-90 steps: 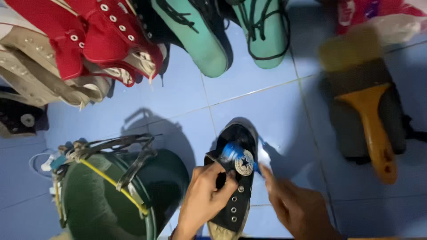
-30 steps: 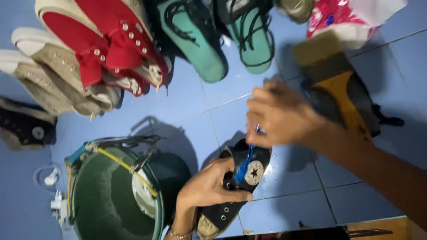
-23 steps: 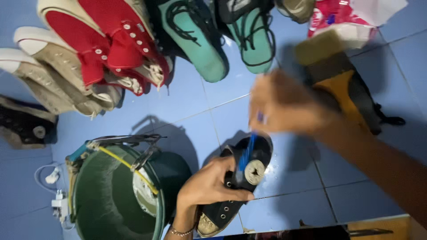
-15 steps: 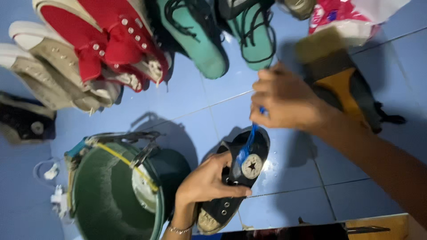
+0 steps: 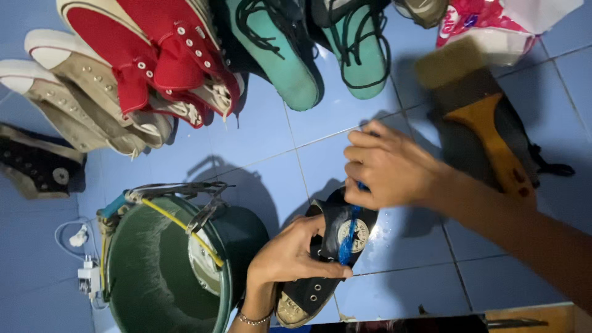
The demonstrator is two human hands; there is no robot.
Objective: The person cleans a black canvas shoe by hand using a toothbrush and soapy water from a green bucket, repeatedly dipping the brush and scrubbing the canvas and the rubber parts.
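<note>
From the head camera, we see the left hand gripping a black high-top sneaker that lies on the blue tiled floor, just beside a green bucket. The right hand is closed around a blue brush, whose lower end touches the round white patch on the sneaker's side; its shape is blurred, so it may be a toothbrush. Beyond the hands, red sneakers, beige sneakers and teal sneakers lie in a row. A scrubbing brush with a yellow handle rests to the right.
</note>
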